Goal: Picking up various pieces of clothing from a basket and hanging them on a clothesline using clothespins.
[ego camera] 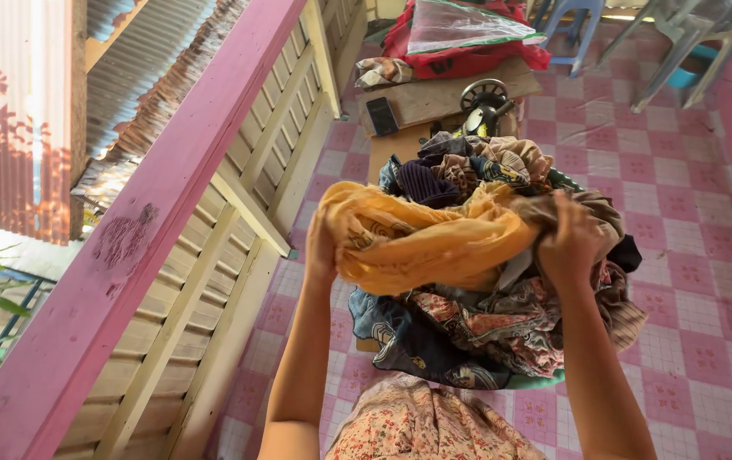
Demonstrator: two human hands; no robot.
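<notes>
The yellow cloth (426,238) is bunched between your hands, lifted just above the heap of laundry (485,324). Your left hand (322,247) is clenched on its left end and your right hand (569,243) on its right. Beyond stands a sewing machine (484,106) on a wooden tabletop (434,98), over pink floor tiles (690,221).

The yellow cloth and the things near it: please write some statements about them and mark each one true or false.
1. Both hands, left hand and right hand, grip the yellow cloth. True.
2. The cloth is held above a heap of mixed clothes. True.
3. The floor is bare grey concrete. False: it has pink and white tiles.
4. A sewing machine stands beyond the heap. True.
5. The railing on the left is green. False: it is pink.
</notes>
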